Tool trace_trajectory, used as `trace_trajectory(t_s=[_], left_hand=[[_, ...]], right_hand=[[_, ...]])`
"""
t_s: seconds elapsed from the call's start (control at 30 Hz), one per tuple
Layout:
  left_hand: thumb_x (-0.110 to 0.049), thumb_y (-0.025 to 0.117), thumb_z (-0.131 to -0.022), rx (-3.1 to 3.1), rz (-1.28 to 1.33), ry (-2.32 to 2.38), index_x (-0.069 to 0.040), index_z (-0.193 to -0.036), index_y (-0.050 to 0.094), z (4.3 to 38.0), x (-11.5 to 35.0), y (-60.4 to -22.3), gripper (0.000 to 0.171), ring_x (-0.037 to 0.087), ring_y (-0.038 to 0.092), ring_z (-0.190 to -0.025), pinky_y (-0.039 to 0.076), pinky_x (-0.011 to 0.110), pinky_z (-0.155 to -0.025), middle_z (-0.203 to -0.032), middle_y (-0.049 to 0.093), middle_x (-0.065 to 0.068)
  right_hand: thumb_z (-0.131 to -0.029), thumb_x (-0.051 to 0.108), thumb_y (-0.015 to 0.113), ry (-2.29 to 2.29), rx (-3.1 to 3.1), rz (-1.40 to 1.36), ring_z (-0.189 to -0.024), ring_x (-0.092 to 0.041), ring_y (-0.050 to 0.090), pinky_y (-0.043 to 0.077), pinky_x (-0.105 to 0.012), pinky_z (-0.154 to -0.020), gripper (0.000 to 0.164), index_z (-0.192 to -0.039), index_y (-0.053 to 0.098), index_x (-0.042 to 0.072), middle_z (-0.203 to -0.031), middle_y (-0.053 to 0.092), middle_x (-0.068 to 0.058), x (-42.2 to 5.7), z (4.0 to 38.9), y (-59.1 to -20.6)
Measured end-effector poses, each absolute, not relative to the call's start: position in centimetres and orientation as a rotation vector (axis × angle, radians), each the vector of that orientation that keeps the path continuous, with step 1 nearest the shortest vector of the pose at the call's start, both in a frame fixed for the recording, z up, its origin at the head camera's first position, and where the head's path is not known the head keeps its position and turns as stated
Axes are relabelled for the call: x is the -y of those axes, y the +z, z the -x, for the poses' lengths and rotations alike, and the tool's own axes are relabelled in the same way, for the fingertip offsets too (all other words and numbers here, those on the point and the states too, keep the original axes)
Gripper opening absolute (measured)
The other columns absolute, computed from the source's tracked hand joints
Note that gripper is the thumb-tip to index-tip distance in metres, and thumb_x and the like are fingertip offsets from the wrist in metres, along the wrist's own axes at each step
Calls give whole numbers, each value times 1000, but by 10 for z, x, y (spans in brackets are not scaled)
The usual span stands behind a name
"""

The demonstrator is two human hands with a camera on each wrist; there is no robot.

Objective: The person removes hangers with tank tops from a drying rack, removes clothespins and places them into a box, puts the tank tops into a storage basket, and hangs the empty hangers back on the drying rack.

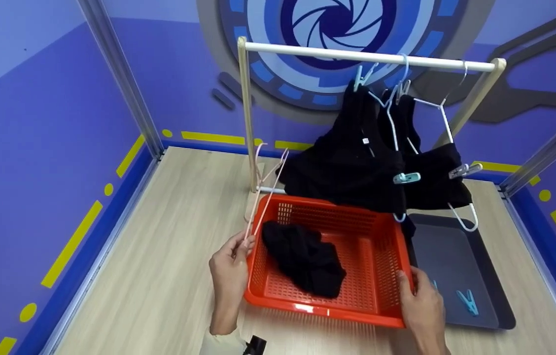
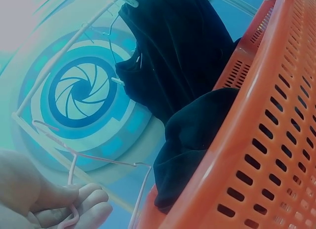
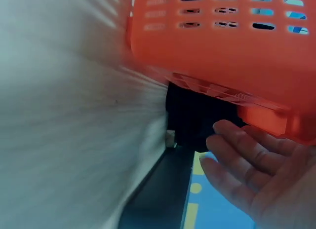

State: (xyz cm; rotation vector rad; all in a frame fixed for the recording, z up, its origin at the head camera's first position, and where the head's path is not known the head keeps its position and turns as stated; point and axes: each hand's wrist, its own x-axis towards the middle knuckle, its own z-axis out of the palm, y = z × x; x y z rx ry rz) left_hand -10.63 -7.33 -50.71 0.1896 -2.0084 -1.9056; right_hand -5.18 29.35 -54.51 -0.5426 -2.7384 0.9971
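Note:
My left hand [image 1: 231, 268] pinches a pink clothes hanger [image 2: 72, 171] between thumb and fingers, beside the left rim of a red plastic basket [image 1: 364, 323]. The hanger stands upright, its hook toward the rack. A crumpled black garment [image 1: 302, 259] lies in the left half of the basket. At the basket's right side, my right hand [image 1: 423, 303] grips the rim, thumb on the inner side and fingers outside. In the right wrist view those fingers [image 3: 237, 155] stretch along the basket's outer side.
Behind the basket stands a rack with a white rail [image 1: 307, 51]. Black garments [image 1: 352, 148] hang from it on hangers with clothespins [image 1: 406, 178]. To the right a grey tray [image 1: 495, 296] holds a blue clothespin [image 1: 468, 302]. Blue walls [image 1: 36, 162] enclose the wooden table [image 1: 159, 246].

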Motion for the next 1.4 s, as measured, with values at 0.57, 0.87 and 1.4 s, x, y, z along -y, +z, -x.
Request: trace_trajectory(t_s=[0.57,0.87,1.4], left_hand=[[9,66,-101,2031,-109,-1873,10,-124,73,114,73,-498,25,32,76,-98,61,32,-86,-105,79,18],[9,68,-99,2015,-62,-1790,10,-123,74,127,69,-470,24,31,76,-96,61,29,-83,-104,79,17],[6,72,-98,2009,26,-1660,6,-120,77,142,69,-438,23,29,76,-91,57,21,-72,-103,80,13]], right_hand=[[-109,20,55,630,2704,275,-95,-47,51,42,-61,-82,34,-117,62,-12,-106,61,-30,-292,56,-547],[-110,20,55,617,2737,315,-99,-47,49,41,-63,-85,35,-120,61,-14,-109,60,-32,-293,55,-546],[-108,19,60,687,2646,311,-95,-44,49,39,-58,-84,33,-117,64,-13,-107,60,-31,-291,53,-550]])
